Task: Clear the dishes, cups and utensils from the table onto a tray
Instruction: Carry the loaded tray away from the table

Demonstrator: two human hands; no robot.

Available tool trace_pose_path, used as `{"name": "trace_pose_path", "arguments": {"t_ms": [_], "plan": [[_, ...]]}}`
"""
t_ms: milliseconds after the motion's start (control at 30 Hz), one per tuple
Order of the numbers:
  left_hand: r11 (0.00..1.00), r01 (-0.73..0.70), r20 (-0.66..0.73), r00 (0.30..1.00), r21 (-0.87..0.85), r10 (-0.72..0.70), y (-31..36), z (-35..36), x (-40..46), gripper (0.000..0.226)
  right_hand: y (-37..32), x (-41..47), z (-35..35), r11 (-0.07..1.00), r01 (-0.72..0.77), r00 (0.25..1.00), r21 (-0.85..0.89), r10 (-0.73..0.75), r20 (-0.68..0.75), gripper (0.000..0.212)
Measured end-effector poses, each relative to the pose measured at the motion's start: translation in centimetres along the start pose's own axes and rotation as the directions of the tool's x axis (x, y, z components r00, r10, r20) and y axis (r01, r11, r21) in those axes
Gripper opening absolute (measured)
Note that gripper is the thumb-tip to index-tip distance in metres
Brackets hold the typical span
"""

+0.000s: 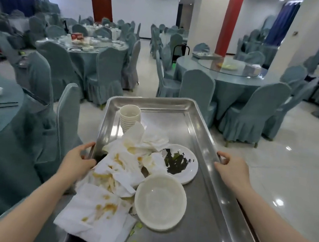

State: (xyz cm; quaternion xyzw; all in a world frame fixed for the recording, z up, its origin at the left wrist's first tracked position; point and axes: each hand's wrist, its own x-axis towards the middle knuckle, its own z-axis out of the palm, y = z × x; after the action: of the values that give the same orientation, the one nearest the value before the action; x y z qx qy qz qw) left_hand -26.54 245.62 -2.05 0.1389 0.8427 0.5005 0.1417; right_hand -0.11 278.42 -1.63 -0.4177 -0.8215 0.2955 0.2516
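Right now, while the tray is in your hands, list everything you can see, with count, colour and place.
tray: one, steel, held centre
stack of cups: one, cream, tray's far left
napkins: a heap, white, stained, tray's left side
plate: one, white, dark scraps, mid-tray
bowl: one, cream, near the plate
round tables: several, blue-grey cloths, around the hall
chairs: many, blue-grey covers
left hand: grips left rim
right hand: grips right rim
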Motion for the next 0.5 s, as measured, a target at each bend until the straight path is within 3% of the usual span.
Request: {"name": "trace_pose_path", "arguments": {"t_ms": [233, 500], "plan": [[0.993, 0.065, -0.064, 0.995, -0.097, -0.071, 4.7, 7.0, 20.1, 0.065, -1.7, 25.2, 8.3, 0.997, 0.081, 0.995, 0.011, -0.081, 0.061, 0.037], [0.991, 0.113, -0.21, 0.97, -0.068, -0.125, 8.2, 5.9, 42.3, 0.064, -11.3, 49.2, 21.3, 0.988, 0.081, 0.969, 0.13, -0.109, 0.224, 0.022]]}}
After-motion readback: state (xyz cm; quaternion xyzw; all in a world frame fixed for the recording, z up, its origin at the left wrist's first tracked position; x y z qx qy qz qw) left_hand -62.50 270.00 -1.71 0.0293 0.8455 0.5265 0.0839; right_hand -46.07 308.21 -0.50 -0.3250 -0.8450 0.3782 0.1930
